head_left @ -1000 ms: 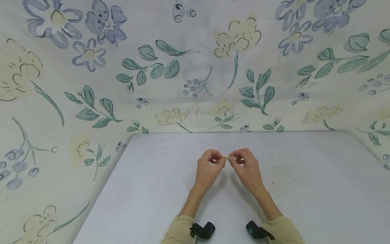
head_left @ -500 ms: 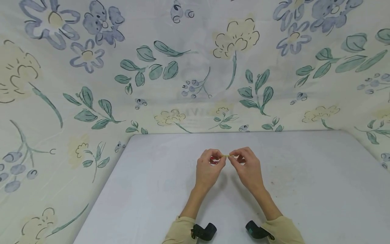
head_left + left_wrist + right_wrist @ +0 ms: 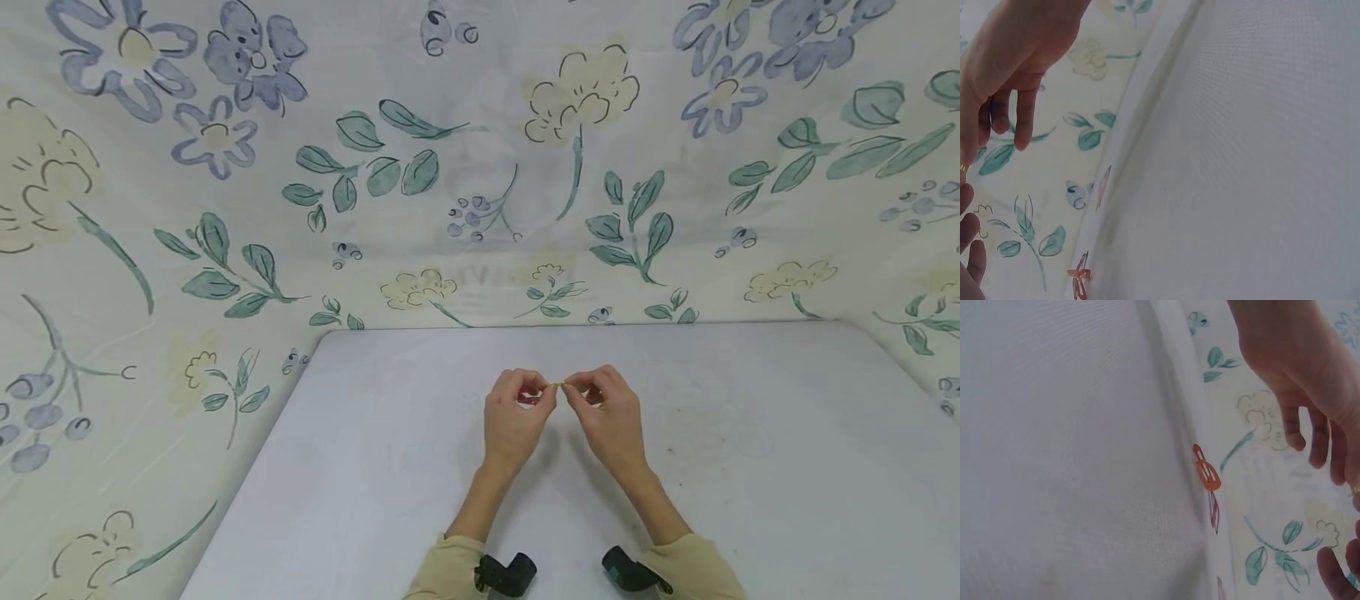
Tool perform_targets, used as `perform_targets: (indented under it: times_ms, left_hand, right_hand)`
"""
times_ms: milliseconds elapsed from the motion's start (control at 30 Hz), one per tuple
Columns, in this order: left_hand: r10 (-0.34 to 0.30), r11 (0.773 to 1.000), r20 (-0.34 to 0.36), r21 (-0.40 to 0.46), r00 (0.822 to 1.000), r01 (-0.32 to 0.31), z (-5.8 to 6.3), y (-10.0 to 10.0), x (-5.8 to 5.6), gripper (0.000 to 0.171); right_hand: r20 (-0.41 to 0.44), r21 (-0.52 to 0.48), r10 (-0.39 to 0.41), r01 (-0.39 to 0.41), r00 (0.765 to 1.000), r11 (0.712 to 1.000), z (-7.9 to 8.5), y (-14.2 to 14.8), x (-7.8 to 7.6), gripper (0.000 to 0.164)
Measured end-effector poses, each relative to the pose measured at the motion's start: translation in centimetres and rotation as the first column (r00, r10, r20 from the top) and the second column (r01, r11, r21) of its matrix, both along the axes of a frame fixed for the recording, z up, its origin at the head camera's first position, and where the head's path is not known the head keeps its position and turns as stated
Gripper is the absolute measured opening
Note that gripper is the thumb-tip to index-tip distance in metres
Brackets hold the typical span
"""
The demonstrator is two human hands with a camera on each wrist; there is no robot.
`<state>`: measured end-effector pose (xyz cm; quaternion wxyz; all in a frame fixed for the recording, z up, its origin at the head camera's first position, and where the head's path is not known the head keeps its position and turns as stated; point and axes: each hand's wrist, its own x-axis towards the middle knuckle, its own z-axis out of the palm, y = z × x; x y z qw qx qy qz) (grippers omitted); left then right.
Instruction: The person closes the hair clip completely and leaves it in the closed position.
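My left hand (image 3: 517, 421) and right hand (image 3: 606, 421) meet above the middle of the white table. Between the fingertips, both hands pinch a thin yellow piece (image 3: 557, 384); it is too small and covered to tell its kind. In the right wrist view the tiny yellow piece (image 3: 1355, 489) shows at the image edge. Something red (image 3: 528, 395) shows through the gap in my left hand's fingers. From the right wrist, an orange snap hair clip (image 3: 1208, 472) is seen beside a dark red thin piece (image 3: 1214, 512). The left wrist view has an orange clip-like piece (image 3: 1079, 273).
The white table (image 3: 360, 467) has small specks to the right of my hands. A flower-printed cloth (image 3: 480, 167) rises behind the table's far edge and along its sides. Black wrist cameras (image 3: 510, 574) sit at both beige cuffs.
The hands have stayed almost in place, fingertips still together. A slightly shorter stretch of the yellow piece shows between them now. The whole view has shifted a little.
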<state>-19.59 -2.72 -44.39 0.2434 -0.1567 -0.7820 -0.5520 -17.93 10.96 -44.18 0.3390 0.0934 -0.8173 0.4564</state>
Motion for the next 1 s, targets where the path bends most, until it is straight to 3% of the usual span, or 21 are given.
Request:
perform_targets:
  times_ms: [1000]
  left_hand:
    - [-0.107,0.994,0.006,0.032,0.994,0.107,-0.44,-0.22,-0.21,0.009]
  right_hand:
    - [0.128,0.032,0.048,-0.053,0.991,0.998,0.23,0.36,0.21,0.010]
